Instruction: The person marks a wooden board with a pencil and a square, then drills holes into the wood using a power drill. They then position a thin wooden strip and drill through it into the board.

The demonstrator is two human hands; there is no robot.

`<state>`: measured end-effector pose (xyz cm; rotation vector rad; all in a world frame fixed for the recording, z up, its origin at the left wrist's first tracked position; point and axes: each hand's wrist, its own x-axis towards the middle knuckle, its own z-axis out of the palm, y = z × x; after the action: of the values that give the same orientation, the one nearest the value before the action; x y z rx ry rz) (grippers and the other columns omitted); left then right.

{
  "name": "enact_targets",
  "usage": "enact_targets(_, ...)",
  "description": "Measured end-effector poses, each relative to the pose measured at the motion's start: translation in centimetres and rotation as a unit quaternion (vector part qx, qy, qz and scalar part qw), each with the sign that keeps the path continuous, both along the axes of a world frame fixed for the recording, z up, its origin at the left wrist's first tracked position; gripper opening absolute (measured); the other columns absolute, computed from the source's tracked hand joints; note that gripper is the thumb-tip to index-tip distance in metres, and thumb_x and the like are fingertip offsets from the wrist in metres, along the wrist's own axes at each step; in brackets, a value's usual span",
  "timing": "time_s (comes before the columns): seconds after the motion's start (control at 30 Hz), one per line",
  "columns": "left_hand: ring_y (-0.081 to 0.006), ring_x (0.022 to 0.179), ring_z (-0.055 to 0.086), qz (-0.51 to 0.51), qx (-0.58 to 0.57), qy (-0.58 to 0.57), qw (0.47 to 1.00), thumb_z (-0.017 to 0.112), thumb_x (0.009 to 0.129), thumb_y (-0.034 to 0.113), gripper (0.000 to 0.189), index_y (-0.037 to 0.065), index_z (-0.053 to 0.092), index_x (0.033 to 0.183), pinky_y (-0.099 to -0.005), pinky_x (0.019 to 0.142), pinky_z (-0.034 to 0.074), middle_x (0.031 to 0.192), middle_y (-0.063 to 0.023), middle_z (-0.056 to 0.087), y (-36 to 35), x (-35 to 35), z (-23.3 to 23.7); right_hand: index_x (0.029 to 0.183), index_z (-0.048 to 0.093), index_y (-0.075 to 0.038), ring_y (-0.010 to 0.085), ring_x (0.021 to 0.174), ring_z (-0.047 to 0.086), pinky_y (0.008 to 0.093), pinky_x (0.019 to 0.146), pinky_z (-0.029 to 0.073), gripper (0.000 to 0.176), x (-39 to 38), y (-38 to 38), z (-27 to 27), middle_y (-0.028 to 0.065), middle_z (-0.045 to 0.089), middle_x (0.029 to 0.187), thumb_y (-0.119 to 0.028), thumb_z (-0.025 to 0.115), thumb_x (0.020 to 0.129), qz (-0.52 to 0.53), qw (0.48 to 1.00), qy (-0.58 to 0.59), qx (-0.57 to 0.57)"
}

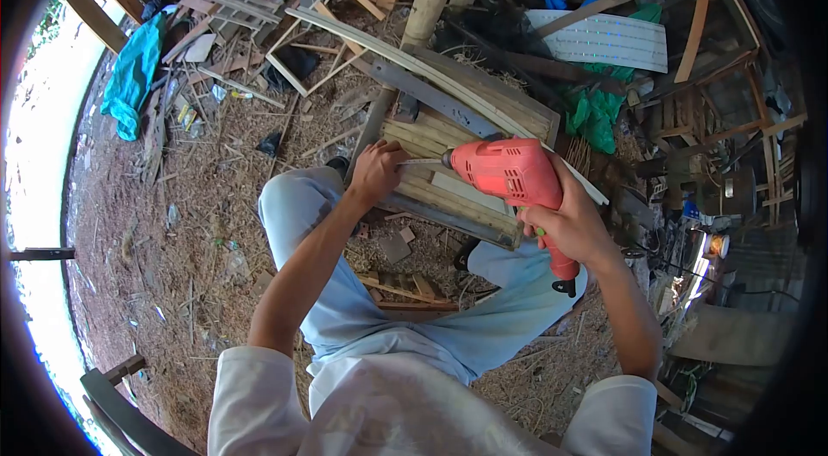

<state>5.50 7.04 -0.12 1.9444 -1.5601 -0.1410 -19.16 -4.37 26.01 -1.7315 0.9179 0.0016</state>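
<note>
L hand [376,171] curled at bit [424,162] tip, grip unclear; R hand [569,219] clamped on red drill [504,167]; slatted wood counter [405,138] below both.

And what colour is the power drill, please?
The power drill is pinkish red, shown in the head view.

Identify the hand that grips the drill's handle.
The right hand: it wraps around the handle of the red electric drill. The left hand, by contrast, is at the far end of the bit.
</note>
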Motion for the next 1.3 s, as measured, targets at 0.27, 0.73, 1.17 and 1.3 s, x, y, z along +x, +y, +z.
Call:
enact_targets(0.27,-0.0244,0.087,0.059,-0.021,-0.053,0.001,0.998,0.067,0.072,0.007,0.015,0.012,0.072,0.086,-0.0381,0.079,0.048,0.086,-0.0010,0.063,-0.7,-1.3,-0.2,0.146,0.031,-0.009,0.0150,0.064,0.061,0.0298,0.047,0.051,0.075,-0.4,-0.1,-1.2,0.0097,0.061,0.092,0.003,0.059,0.078,-0.029,0.999,0.003,0.035)
enact_targets(0.73,-0.0240,0.086,0.059,-0.028,-0.034,0.031,0.999,0.068,0.072,0.013,0.012,0.012,0.073,0.083,-0.0385,0.076,0.052,0.082,-0.0016,0.060,-0.9,-1.0,-0.8,0.146,0.033,-0.008,0.0141,0.063,0.062,0.0292,0.047,0.050,0.073,1.1,-0.9,-1.2,0.0094,0.062,0.093,0.001,0.060,0.078,-0.026,0.999,0.038,0.029)
enact_targets(1.17,-0.0236,0.088,0.059,-0.031,-0.037,0.026,0.999,0.068,0.073,0.014,0.013,0.011,0.073,0.084,-0.0380,0.077,0.052,0.082,-0.0019,0.059,-0.9,-1.0,-0.5,0.141,0.038,-0.005,0.0145,0.062,0.061,0.0300,0.047,0.049,0.068,2.8,-1.4,-0.3,0.0086,0.063,0.088,-0.002,0.060,0.077,0.017,0.997,0.075,-0.017)
enact_targets(1.3,-0.0237,0.088,0.060,-0.035,-0.058,0.025,0.997,0.069,0.073,0.015,0.012,0.010,0.073,0.084,-0.0379,0.077,0.052,0.082,-0.0030,0.059,-1.0,-1.0,-0.9,0.138,0.040,-0.007,0.0153,0.057,0.060,0.0314,0.048,0.050,0.065,4.7,-1.9,0.7,0.0103,0.065,0.088,-0.004,0.060,0.077,0.076,0.990,0.111,-0.042)
